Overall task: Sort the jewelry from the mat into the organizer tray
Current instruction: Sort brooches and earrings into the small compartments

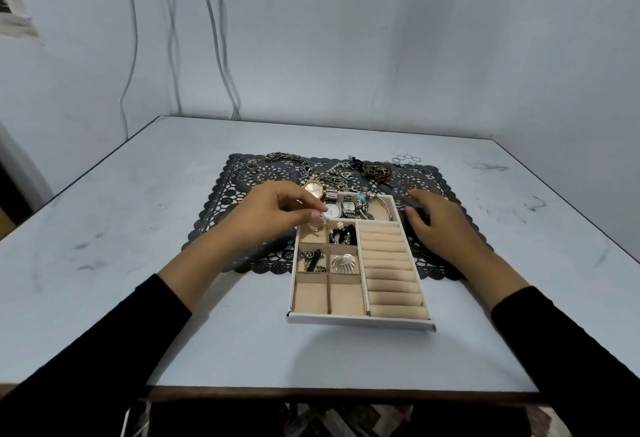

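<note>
A white organizer tray with beige compartments lies partly on a black lace mat. My left hand pinches a small pale earring over the tray's upper left small compartment. My right hand rests flat, fingers apart, on the mat beside the tray's right wall. Watches and a bangle fill the tray's top compartment. Other small compartments hold dark beaded pieces, a chain and a silver fan earring. The ring rolls look bare.
Loose jewelry lies along the mat's far edge: rings at the left, chains, a dark bundle and thin hoops at the right. The grey table stands against a wall with hanging cables.
</note>
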